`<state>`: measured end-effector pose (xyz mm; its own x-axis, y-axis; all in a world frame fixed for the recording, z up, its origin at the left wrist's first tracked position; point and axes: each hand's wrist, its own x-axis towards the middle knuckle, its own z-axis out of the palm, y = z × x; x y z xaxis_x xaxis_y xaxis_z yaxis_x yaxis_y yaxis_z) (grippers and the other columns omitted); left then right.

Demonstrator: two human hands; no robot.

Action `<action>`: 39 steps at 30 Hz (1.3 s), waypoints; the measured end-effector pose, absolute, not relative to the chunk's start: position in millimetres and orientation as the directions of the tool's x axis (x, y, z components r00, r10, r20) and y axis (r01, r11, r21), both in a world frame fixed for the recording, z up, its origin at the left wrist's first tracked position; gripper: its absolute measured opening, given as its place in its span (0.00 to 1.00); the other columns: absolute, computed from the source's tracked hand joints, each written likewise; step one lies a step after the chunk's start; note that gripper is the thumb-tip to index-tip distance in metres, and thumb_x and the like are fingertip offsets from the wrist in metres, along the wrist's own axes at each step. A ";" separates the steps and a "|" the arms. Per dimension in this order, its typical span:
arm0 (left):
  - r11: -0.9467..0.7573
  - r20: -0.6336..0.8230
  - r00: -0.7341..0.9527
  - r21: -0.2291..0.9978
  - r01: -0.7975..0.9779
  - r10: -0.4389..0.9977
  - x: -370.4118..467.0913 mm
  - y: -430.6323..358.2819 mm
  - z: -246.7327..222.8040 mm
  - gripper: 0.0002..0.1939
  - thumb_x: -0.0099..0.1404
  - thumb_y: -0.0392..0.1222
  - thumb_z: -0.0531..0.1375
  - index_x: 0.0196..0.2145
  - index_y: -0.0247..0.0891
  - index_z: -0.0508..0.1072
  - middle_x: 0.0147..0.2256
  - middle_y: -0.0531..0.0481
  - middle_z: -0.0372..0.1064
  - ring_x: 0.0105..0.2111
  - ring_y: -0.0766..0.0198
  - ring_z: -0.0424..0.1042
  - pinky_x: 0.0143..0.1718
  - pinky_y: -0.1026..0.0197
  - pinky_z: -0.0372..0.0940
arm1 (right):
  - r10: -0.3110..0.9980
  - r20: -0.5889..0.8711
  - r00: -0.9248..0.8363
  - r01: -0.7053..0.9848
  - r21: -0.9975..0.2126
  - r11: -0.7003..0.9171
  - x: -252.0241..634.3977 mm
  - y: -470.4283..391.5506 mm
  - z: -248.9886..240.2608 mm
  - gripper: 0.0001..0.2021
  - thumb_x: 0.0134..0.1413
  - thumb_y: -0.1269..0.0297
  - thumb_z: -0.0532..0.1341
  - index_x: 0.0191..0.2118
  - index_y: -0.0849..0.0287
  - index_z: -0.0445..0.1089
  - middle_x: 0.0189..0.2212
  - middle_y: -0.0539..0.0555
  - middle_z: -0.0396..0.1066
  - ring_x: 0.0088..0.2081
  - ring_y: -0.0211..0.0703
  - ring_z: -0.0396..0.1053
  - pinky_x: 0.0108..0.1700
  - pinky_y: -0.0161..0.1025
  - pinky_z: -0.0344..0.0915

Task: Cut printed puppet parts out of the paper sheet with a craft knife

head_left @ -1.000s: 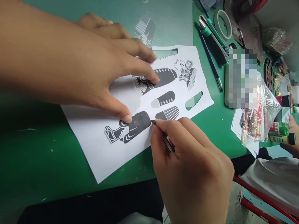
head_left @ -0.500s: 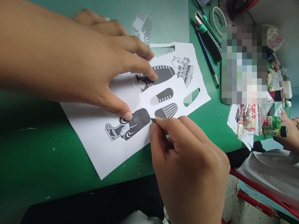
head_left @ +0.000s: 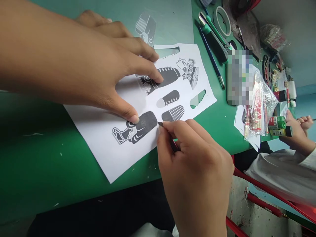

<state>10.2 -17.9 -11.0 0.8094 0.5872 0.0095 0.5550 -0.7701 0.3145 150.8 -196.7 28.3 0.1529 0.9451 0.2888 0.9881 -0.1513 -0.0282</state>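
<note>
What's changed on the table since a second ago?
The view shifted: the blue brush and other person's hands sit further left in the picture. Nothing was visibly grasped or released. Left hand still presses the paper; right hand still holds the dark-tipped tool.

black cloth is worn over the lap [head_left: 103, 210], seen below the white paper [head_left: 106, 158]. it is plain and smooth, and only a few small pale bits can be seen on it. a bit of soft, light grey cloth [head_left: 153, 230] is shown below the paper too, cut off by the view's edge. the left hand [head_left: 111, 59] and the right hand [head_left: 197, 154] are left bare, and the left thumb is topped by a short, round nail [head_left: 134, 119].
</note>
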 end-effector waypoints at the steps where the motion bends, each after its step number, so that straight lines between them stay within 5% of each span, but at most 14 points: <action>1: -0.761 -0.001 0.802 0.315 0.567 0.598 9.8 -17.7 -11.2 0.58 0.38 0.89 0.41 0.60 0.61 0.68 0.68 0.67 0.52 0.64 0.34 0.52 0.63 0.42 0.35 | 0.944 0.291 0.155 0.988 -0.028 -0.154 150.3 -196.8 28.1 0.10 0.58 0.72 0.59 0.27 0.58 0.73 0.21 0.45 0.61 0.21 0.33 0.51 0.21 0.36 0.41; 6: -0.784 0.027 0.813 0.287 0.551 0.582 14.3 -19.3 -4.7 0.53 0.40 0.85 0.43 0.61 0.66 0.66 0.67 0.70 0.51 0.64 0.35 0.54 0.63 0.41 0.39 | 0.941 0.290 0.173 0.985 -0.029 -0.172 147.5 -196.7 28.5 0.08 0.56 0.74 0.61 0.28 0.60 0.75 0.20 0.45 0.60 0.22 0.33 0.53 0.20 0.36 0.41; 9: -0.674 -0.107 0.719 0.275 0.685 0.687 18.2 -20.2 0.3 0.63 0.27 0.87 0.39 0.59 0.63 0.69 0.66 0.67 0.55 0.62 0.31 0.57 0.61 0.38 0.43 | 0.939 0.286 0.191 0.981 -0.024 -0.192 145.9 -196.7 28.6 0.08 0.55 0.75 0.61 0.28 0.61 0.75 0.20 0.46 0.61 0.22 0.33 0.54 0.20 0.36 0.40; 17: -0.777 0.012 0.819 0.325 0.540 0.574 8.1 -14.1 -10.5 0.53 0.44 0.86 0.46 0.62 0.61 0.67 0.69 0.71 0.49 0.66 0.39 0.49 0.66 0.47 0.30 | 0.944 0.277 0.180 0.983 -0.006 -0.186 146.0 -197.6 29.3 0.08 0.56 0.74 0.61 0.27 0.60 0.73 0.20 0.45 0.60 0.21 0.32 0.51 0.20 0.34 0.41; 25: -0.796 0.069 0.818 0.288 0.532 0.571 11.0 -17.4 -8.6 0.49 0.41 0.83 0.57 0.60 0.66 0.68 0.68 0.69 0.54 0.67 0.37 0.53 0.68 0.35 0.38 | 0.935 0.272 0.229 0.973 -0.053 -0.223 142.8 -197.6 28.6 0.08 0.55 0.75 0.63 0.26 0.61 0.73 0.20 0.46 0.61 0.21 0.33 0.52 0.19 0.35 0.40; 29: -0.682 -0.111 0.708 0.202 0.703 0.698 21.6 -22.3 3.4 0.53 0.31 0.74 0.68 0.59 0.68 0.69 0.68 0.72 0.54 0.66 0.35 0.56 0.68 0.37 0.43 | 0.931 0.286 0.228 0.973 -0.048 -0.224 142.7 -198.6 28.0 0.09 0.55 0.75 0.63 0.25 0.61 0.72 0.20 0.46 0.61 0.21 0.33 0.53 0.19 0.35 0.40; 34: -0.702 -0.085 0.731 0.222 0.677 0.678 20.2 -21.8 5.5 0.46 0.40 0.75 0.67 0.58 0.65 0.70 0.67 0.71 0.55 0.66 0.34 0.56 0.67 0.32 0.44 | 0.927 0.300 0.225 0.974 -0.042 -0.223 142.2 -199.9 26.9 0.10 0.54 0.74 0.64 0.24 0.60 0.71 0.21 0.47 0.62 0.21 0.34 0.53 0.19 0.35 0.39; 39: -0.692 -0.100 0.717 0.203 0.693 0.690 20.1 -22.9 8.7 0.48 0.38 0.69 0.72 0.59 0.65 0.69 0.67 0.70 0.55 0.66 0.37 0.57 0.68 0.35 0.44 | 0.919 0.317 0.234 0.971 -0.028 -0.237 140.3 -199.2 23.9 0.09 0.54 0.74 0.65 0.24 0.60 0.71 0.20 0.47 0.63 0.21 0.35 0.55 0.18 0.36 0.38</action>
